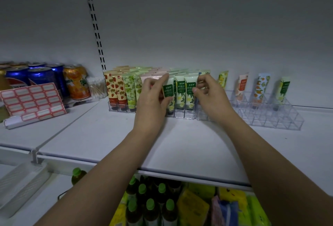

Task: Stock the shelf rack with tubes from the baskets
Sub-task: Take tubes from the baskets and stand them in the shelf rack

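- Your left hand (153, 94) sits mid-frame with fingers curled onto the green-label tubes (180, 90) and the pink tubes (153, 76) beside them; it looks like a grasp on the leftmost green-label tube, though which tube it actually holds is hard to tell.
- Your right hand (210, 94) is just right of that row, fingers curled at a blue-patterned tube (203, 73) mostly hidden behind it; can't tell if it's pinching the tube or only touching it.
- Risk: tubes stand packed and upright, caps down; push sideways and the neighbours likely tilt or domino out of their slots.
- Risk: the clear rack (187, 115) is light plastic sitting loose on the shelf (144, 141); a hard press could slide it backward.
- Risk: a tube may land in a slot of the wrong pattern; rows look sorted by design.
- Left rack, centre-left: full of strawberry tubes (113, 89), green-fruit tubes (132, 90), then the pink and green-label ones.
- Right clear rack (277, 119), centre-right: mostly open cells; four lone tubes (261, 87) along the back row.
- No baskets in view.
- Upper-left: soda cans (43, 78); label sheet (33, 100).
- Bottom: green-capped bottles (151, 206) on the lower shelf.
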Tool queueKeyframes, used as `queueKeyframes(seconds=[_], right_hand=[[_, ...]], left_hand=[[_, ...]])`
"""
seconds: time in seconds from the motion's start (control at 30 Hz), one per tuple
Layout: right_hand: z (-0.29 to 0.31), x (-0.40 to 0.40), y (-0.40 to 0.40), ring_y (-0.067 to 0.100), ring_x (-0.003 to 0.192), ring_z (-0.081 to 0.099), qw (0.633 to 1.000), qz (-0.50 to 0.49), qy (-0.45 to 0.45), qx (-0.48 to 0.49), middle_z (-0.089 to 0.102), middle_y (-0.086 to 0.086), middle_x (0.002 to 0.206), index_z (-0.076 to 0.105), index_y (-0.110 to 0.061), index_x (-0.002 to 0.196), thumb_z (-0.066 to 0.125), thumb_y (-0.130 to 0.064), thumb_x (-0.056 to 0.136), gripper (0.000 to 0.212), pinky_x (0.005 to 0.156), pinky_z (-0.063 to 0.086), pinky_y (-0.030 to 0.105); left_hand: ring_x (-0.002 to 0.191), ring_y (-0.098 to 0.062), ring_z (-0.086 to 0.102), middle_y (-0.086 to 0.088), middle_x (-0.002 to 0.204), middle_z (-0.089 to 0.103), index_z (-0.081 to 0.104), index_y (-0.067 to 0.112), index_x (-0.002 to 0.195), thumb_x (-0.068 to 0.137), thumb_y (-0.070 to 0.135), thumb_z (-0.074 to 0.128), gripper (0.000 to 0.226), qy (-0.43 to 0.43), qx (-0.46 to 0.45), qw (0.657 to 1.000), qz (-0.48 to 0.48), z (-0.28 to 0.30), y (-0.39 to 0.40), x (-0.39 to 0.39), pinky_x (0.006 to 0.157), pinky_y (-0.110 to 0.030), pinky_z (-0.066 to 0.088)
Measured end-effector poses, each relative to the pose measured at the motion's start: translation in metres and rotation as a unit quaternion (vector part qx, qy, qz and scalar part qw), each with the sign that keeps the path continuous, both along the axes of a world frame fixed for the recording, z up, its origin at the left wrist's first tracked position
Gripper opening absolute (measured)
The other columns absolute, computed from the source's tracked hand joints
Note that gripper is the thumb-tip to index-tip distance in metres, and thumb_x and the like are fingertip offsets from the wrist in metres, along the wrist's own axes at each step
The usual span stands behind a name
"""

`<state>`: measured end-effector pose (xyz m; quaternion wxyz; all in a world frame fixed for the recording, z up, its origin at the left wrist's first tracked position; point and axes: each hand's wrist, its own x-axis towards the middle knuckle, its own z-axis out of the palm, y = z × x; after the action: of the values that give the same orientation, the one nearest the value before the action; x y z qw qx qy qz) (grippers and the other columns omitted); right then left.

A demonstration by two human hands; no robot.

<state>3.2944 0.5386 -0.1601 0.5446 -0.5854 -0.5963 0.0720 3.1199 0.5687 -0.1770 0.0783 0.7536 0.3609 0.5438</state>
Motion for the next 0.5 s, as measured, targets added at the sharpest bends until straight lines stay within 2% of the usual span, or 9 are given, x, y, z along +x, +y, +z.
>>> queueKeyframes(seconds=[0.17,0.33,0.43,0.5], right_hand=[[0.000,0.001,-0.001,0.000,0.072,0.048,1.000,-0.007,-0.008,0.003,0.051,-0.014,0.090,0.052,-0.021,0.107,0.058,-0.016,0.096,0.014,0.061,0.040,0.004],[0.001,0.001,-0.002,0.000,0.076,0.051,1.000,-0.010,-0.004,-0.003,0.055,-0.011,0.094,0.054,-0.019,0.112,0.057,-0.016,0.096,0.017,0.066,0.042,0.010],[0.001,0.002,-0.002,0.001,0.077,0.052,1.000,-0.008,-0.001,-0.006,0.058,-0.005,0.097,0.054,-0.017,0.115,0.057,-0.016,0.096,0.019,0.067,0.043,0.012],[-0.002,0.001,-0.004,0.000,0.077,0.053,1.000,-0.009,0.005,-0.008,0.057,-0.007,0.096,0.052,-0.020,0.116,0.058,-0.017,0.096,0.021,0.067,0.044,0.011]], left_hand=[[0.095,-0.016,0.052,0.006,0.114,0.043,0.038,0.030,0.146,0.087,0.014,0.069,0.069,0.057,0.000,0.998,0.018,-0.002,-0.001,0.001,0.088,-0.037,0.052],[0.105,-0.004,0.034,0.004,0.124,0.044,0.023,0.037,0.150,0.091,0.021,0.064,0.074,0.113,0.010,0.992,0.051,-0.006,0.003,0.002,0.088,-0.022,0.035],[0.110,-0.003,0.027,0.001,0.129,0.037,0.020,0.040,0.150,0.089,0.018,0.066,0.080,0.108,0.009,0.993,0.052,-0.009,0.004,0.003,0.092,-0.022,0.031],[0.114,-0.008,0.029,-0.002,0.132,0.032,0.018,0.042,0.151,0.087,0.019,0.068,0.084,0.109,0.005,0.993,0.048,-0.010,0.004,0.002,0.093,-0.024,0.033]])
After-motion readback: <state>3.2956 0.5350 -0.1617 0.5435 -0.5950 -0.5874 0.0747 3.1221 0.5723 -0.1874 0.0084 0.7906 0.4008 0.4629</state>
